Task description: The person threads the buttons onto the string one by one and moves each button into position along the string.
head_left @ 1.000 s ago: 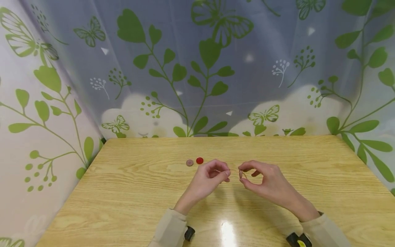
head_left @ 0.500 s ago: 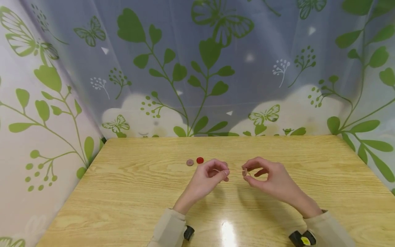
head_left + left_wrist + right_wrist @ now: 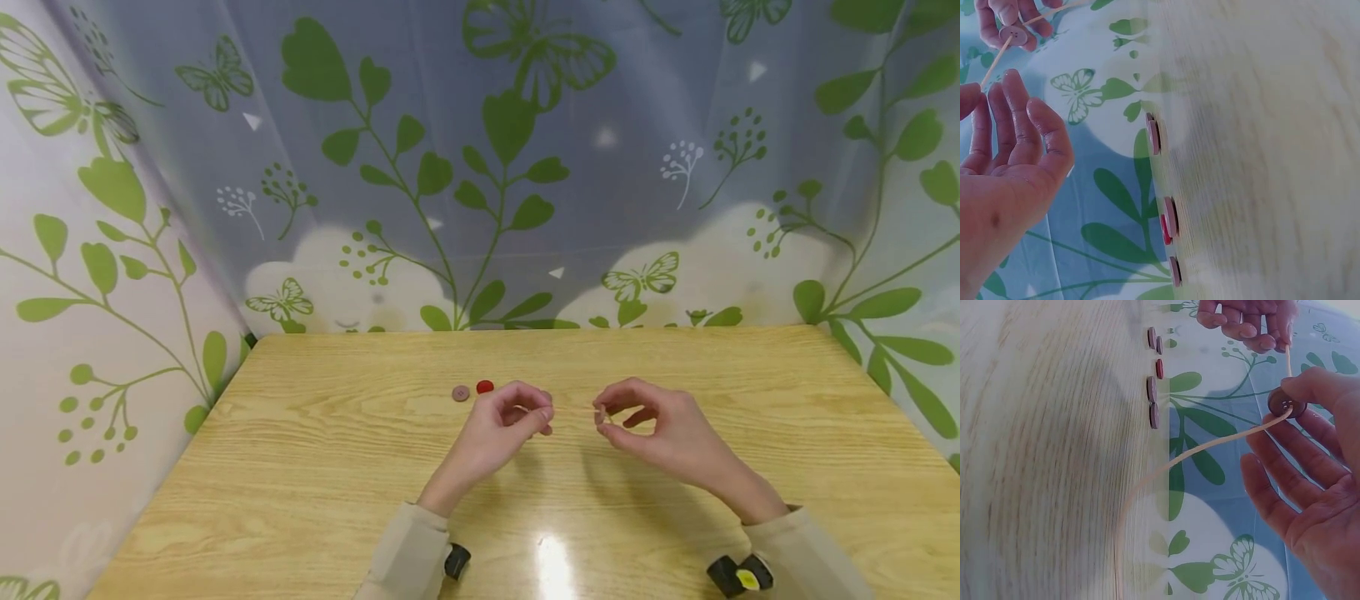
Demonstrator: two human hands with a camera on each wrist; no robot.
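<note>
My right hand (image 3: 667,429) pinches a brown button (image 3: 1277,404) between thumb and fingertips, above the table. A thin pale orange cord (image 3: 1210,443) passes through the button's holes, and its long tail hangs down in the right wrist view. My left hand (image 3: 501,425) pinches the cord on the other side, so a short straight stretch spans the two hands. In the left wrist view the threaded button (image 3: 1017,36) shows its face, with cord on both sides. Beyond my left hand, a mauve-brown button (image 3: 461,393) and a red button (image 3: 485,387) lie on the table.
The wooden table (image 3: 315,475) ends at a hanging cloth (image 3: 420,167) printed with leaves and butterflies. Several more brown buttons (image 3: 1152,389) lie in a loose row in the right wrist view, around the red one; the left hand hides some of them in the head view.
My right hand has moved right and slightly up with the button, away from the left hand. More cord now stretches between them. The left hand has shifted only slightly.
</note>
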